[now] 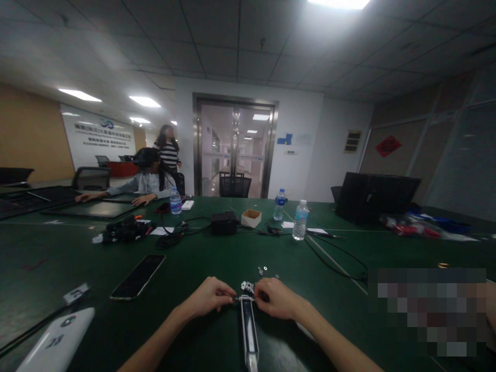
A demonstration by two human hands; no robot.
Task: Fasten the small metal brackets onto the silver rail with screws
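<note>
My left hand [211, 298] is closed in a pinch at the far left corner of a long, narrow silver metal channel [250, 328]. A small dark part shows at its fingertips, too small to name. At the channel's far right corner, my right hand [276, 299] is also closed, fingers curled together; what they hold is hidden. The channel has a dark inside and points away from me, its near end cut off by the frame. Just beyond it, between my hands, lies a small silver metal piece with holes [246, 285]. Several small washer-like rings [265, 268] lie farther out.
A black phone [138, 277] and a white device marked 28 [58, 343] lie left. Bottles [299, 221], a small open box [251, 218], a black box [223, 223] and cables stand beyond. A seated person [149, 178] works at far left; another stands behind.
</note>
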